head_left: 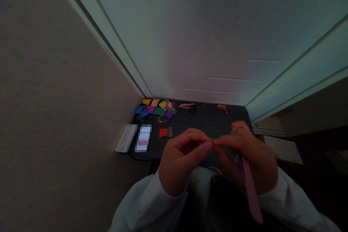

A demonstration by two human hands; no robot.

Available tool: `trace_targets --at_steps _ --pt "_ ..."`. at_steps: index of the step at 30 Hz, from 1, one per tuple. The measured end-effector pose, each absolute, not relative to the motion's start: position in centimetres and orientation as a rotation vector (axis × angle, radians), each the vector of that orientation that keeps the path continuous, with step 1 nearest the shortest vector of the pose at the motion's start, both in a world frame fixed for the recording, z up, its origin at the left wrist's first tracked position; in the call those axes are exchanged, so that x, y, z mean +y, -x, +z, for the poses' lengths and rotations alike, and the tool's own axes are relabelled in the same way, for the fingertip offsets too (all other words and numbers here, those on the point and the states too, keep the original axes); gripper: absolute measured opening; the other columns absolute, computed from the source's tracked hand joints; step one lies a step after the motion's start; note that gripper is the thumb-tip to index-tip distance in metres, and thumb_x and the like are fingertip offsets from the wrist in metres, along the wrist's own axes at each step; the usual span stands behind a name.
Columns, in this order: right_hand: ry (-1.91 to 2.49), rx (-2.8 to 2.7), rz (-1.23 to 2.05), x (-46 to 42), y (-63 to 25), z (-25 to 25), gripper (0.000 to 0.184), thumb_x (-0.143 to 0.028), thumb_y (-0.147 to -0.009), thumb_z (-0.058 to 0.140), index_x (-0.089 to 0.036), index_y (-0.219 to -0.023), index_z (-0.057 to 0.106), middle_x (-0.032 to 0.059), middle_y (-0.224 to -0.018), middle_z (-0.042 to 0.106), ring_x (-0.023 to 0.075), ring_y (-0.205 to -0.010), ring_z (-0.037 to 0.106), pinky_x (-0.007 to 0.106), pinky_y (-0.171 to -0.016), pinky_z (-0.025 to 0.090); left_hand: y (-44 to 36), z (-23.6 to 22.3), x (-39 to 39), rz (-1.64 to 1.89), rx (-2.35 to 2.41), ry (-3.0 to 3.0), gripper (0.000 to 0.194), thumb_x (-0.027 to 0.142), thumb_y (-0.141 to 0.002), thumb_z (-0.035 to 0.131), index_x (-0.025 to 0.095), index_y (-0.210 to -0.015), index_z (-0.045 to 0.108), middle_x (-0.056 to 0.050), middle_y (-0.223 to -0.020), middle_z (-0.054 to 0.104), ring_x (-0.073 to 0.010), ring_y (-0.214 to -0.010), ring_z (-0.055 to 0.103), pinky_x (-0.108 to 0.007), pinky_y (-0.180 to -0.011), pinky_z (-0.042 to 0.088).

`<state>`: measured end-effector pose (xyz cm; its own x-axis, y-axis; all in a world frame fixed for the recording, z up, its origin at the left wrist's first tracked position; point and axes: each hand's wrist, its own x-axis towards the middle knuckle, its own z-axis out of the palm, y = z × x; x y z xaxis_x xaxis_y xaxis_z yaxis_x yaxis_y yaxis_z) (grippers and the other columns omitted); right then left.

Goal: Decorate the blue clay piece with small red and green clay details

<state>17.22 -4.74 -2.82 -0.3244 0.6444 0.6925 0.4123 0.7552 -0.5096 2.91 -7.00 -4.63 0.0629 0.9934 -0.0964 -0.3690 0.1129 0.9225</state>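
Observation:
My left hand (185,159) is raised over the front of a dark table, thumb and forefinger pinched together. At their tips something very small shows, maybe a reddish bit, too small to name. My right hand (248,156) meets it there, its thumb and forefinger also closed, fingertips touching the left ones. Held in the right palm is a long, flat pink tool (250,192), its wide end pointing down towards me; its other end is hidden by the fingers. An orange-red packet (163,132) lies on the table beyond my left hand.
Several coloured packets (158,111) crowd the table's back left. Scissors (190,108) and a pink strip (187,104) lie behind; small yellow and red pieces (222,107) sit back right. A lit phone (143,137) and a white device (126,137) are left. A white panel (174,43) rises behind.

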Motion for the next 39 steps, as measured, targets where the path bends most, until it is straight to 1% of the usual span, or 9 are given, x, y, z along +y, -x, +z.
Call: trace_targets --at_steps 9,14,20,26,28,31,35,37,39 --pt "0.830 -1.970 0.253 -4.8 -17.5 -3.2 0.014 -0.006 -0.067 0.059 -0.015 -0.077 0.059 -0.0027 -0.054 0.053 0.0080 -0.046 0.046 0.031 -0.057 0.040 -3.1 -5.1 -6.9 1.237 0.930 -0.871 0.003 0.018 -0.068 0.067 0.021 -0.070 0.068 0.002 -0.072 0.059 -0.0111 -0.073 0.053 -0.023 -0.069 0.041" --pt "0.841 -1.981 0.232 -4.8 -17.6 -3.1 0.012 -0.007 -0.067 0.059 -0.015 -0.076 0.058 -0.0050 -0.052 0.050 0.0064 -0.045 0.043 0.031 -0.057 0.041 -3.2 -5.3 -6.7 1.234 0.929 -0.889 0.004 0.018 -0.070 0.065 0.021 -0.072 0.068 0.001 -0.075 0.060 -0.0119 -0.075 0.053 -0.023 -0.069 0.041" --pt "0.843 -1.975 0.236 -4.8 -17.7 -3.4 0.011 -0.007 -0.067 0.059 -0.014 -0.076 0.059 -0.0029 -0.053 0.053 0.0073 -0.045 0.044 0.031 -0.055 0.040 -3.4 -5.5 -6.5 1.238 0.913 -0.889 0.006 0.016 -0.070 0.066 0.022 -0.071 0.067 0.002 -0.073 0.059 -0.0111 -0.074 0.053 -0.023 -0.069 0.041" --pt "0.848 -1.942 0.301 -4.9 -17.9 -3.7 0.017 -0.008 -0.068 0.059 -0.016 -0.083 0.058 -0.0044 -0.054 0.050 0.0081 -0.047 0.043 0.033 -0.058 0.039 -3.3 -5.5 -6.4 1.235 0.911 -0.885 0.006 0.017 -0.071 0.065 0.022 -0.072 0.068 0.002 -0.073 0.060 -0.0108 -0.073 0.053 -0.023 -0.069 0.041" --pt "0.869 -1.915 0.371 -5.0 -18.2 -4.0 0.019 -0.010 -0.072 0.055 -0.017 -0.089 0.058 -0.0027 -0.059 0.052 0.0103 -0.052 0.046 0.033 -0.060 0.039 -3.2 -5.5 -6.3 1.244 0.906 -0.888 0.007 0.016 -0.071 0.065 0.022 -0.072 0.068 0.002 -0.074 0.060 -0.0107 -0.074 0.053 -0.022 -0.069 0.041" --pt "0.894 -1.754 0.498 -4.8 -18.7 -4.8 0.020 -0.018 -0.081 0.043 -0.018 -0.093 0.060 0.0023 -0.072 0.056 0.0138 -0.063 0.050 0.030 -0.057 0.039 -3.1 -5.5 -6.3 1.265 0.919 -0.896 0.008 0.016 -0.071 0.064 0.022 -0.072 0.068 0.001 -0.075 0.062 -0.0111 -0.075 0.054 -0.023 -0.069 0.040" --pt "0.863 -1.534 0.503 -3.9 -19.6 -5.6 0.034 -0.032 -0.088 0.032 -0.018 -0.081 0.063 0.0065 -0.079 0.057 0.0190 -0.078 0.054 0.035 -0.066 0.042 -3.1 -5.7 -6.2 1.293 0.927 -0.860 0.007 0.015 -0.069 0.065 0.022 -0.070 0.068 0.001 -0.073 0.062 -0.0114 -0.073 0.054 -0.024 -0.068 0.040" --pt "0.845 -1.492 0.547 -3.5 -20.1 -5.6 0.040 -0.039 -0.089 0.030 -0.018 -0.077 0.062 0.0065 -0.076 0.056 0.0190 -0.075 0.055 0.034 -0.065 0.043 -3.2 -5.7 -6.1 1.293 0.918 -0.846 0.007 0.015 -0.069 0.066 0.022 -0.070 0.068 0.001 -0.072 0.062 -0.0110 -0.072 0.054 -0.023 -0.068 0.040" --pt "0.797 -1.455 0.731 -3.4 -20.7 -5.4 0.042 -0.047 -0.087 0.029 -0.019 -0.078 0.060 0.0041 -0.066 0.054 0.0169 -0.061 0.054 0.032 -0.054 0.045 -3.2 -5.8 -6.1 1.290 0.917 -0.840 0.007 0.016 -0.069 0.066 0.022 -0.070 0.068 0.002 -0.073 0.062 -0.0105 -0.072 0.053 -0.022 -0.068 0.040"
